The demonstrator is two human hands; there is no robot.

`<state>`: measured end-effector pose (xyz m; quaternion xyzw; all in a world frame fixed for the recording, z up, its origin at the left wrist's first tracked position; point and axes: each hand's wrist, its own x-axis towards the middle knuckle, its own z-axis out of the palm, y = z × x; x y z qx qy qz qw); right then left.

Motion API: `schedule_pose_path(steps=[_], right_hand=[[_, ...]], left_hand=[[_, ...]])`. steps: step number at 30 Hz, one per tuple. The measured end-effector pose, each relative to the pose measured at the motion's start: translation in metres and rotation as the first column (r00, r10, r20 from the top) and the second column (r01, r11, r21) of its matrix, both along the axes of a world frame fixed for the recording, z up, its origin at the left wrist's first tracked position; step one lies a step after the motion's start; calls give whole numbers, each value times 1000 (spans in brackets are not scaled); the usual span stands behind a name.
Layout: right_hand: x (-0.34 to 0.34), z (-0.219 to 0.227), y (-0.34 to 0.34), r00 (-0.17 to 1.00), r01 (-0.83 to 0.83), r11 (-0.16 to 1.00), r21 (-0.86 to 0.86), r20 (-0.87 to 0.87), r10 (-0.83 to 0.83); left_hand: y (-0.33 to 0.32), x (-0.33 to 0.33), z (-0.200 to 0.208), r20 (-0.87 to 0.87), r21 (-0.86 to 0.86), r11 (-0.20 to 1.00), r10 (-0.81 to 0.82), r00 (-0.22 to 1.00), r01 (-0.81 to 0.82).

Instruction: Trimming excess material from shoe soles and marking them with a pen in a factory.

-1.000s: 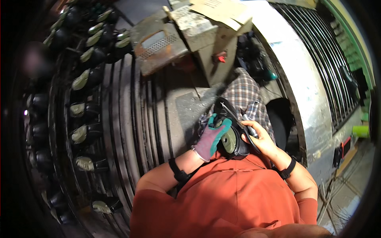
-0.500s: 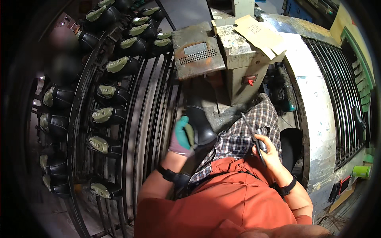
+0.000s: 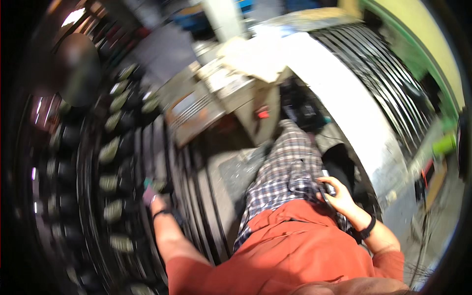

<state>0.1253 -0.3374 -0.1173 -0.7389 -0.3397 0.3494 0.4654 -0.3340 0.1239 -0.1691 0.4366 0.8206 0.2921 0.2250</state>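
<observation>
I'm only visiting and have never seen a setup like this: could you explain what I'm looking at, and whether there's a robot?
There is no robot here, only a person at work. A wide fisheye camera on the person's head looks down, so straight edges bend near the rim.

The left hand, in a purple and green glove, reaches out toward racks of black and pale-green pieces. A greenish thing is beside it, but blur hides whether it is held. The bare right hand, near the lap, holds a small dark and silvery thing, too blurred to name.

Ahead stands a grey box-like cabinet with a red switch; pale papers lie on top. A bright metal bench runs along the right.
</observation>
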Motion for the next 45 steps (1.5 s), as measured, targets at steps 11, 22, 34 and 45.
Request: schedule_pose_path(steps=[11, 22, 34, 45], right_hand=[[79, 46, -107, 747, 270, 960, 80, 611, -261], [107, 23, -266, 604, 608, 784, -122, 712, -358], [93, -17, -297, 599, 551, 833, 53, 670, -439], [102, 1, -296, 661, 516, 855, 46, 614, -432]], left_hand=[[-11, 121, 2, -570, 551, 605, -232, 788, 576], [-232, 623, 119, -357, 333, -587, -803, -477, 738], [-449, 983, 90, -673, -94, -849, -331, -662, 519], [-522, 1092, 55, -414, 86, -799, -572, -708, 595]])
